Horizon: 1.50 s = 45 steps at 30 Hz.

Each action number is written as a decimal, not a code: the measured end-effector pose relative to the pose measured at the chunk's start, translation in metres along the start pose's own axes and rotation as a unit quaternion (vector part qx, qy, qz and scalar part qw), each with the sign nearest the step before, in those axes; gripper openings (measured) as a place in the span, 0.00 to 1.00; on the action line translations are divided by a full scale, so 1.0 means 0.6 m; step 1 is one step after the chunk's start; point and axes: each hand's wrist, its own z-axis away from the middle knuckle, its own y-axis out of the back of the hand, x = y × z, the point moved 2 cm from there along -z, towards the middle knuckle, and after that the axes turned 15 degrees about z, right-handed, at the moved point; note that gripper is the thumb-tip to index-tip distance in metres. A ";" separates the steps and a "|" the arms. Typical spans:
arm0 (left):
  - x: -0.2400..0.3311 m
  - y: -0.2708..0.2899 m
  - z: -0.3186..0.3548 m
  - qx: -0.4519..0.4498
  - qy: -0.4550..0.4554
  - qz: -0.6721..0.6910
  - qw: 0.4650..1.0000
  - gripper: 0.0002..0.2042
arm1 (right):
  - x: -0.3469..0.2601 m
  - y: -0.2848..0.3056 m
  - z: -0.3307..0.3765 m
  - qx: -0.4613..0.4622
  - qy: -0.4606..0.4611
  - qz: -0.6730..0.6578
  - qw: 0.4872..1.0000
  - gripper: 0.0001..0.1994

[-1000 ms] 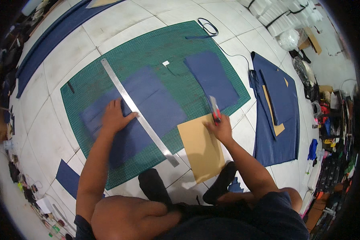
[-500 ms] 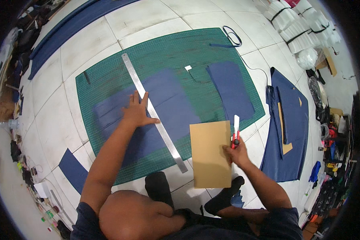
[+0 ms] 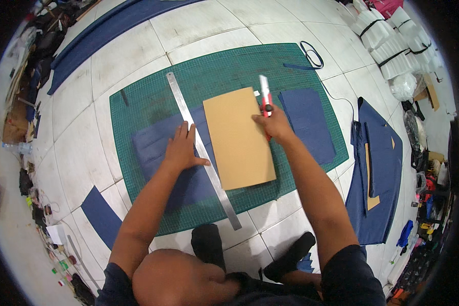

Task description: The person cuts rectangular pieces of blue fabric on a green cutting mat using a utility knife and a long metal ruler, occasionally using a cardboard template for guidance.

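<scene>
My left hand [image 3: 182,148] lies with spread fingers over the edge of a long steel ruler [image 3: 177,94], pressing on blue fabric [image 3: 150,145]. A green cutting mat [image 3: 137,97] lies beneath. In my right hand [image 3: 275,124] is a red utility knife [image 3: 267,102], its pale blade end pointing away from me. The thumb of that hand also overlaps the right edge of a tan cardboard rectangle [image 3: 237,140]. That cardboard is over the fabric, just right of the ruler, and hides part of the cloth. A second stack of blue fabric [image 3: 311,125] lies at the mat's right.
A folded blue bundle [image 3: 385,168] with cardboard strips lies right of the mat. A blue strap [image 3: 316,55] curls at its far right corner. Another blue piece [image 3: 101,214] is at near left, and a long blue roll [image 3: 102,38] lies at far left. White bundles [image 3: 387,43] stand far right.
My right hand has carried the cardboard and the knife away from me and leftward, from near my feet onto the fabric beside the ruler. My left hand stays on the ruler.
</scene>
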 end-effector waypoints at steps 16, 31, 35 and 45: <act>0.006 0.033 0.010 -0.031 0.020 -0.044 0.998 0.66 | 0.031 -0.106 -0.040 0.048 0.022 0.142 0.988 0.21; 0.011 0.025 -0.004 -0.035 0.048 -0.038 0.998 0.69 | 0.012 -0.095 -0.020 0.121 -0.054 0.132 0.982 0.22; 0.009 0.024 -0.007 -0.025 0.039 -0.061 0.997 0.68 | 0.006 -0.089 -0.016 0.110 -0.056 0.115 0.986 0.24; 0.017 0.024 -0.010 -0.030 0.035 -0.076 0.996 0.63 | 0.019 -0.083 -0.021 0.104 -0.015 0.147 0.984 0.24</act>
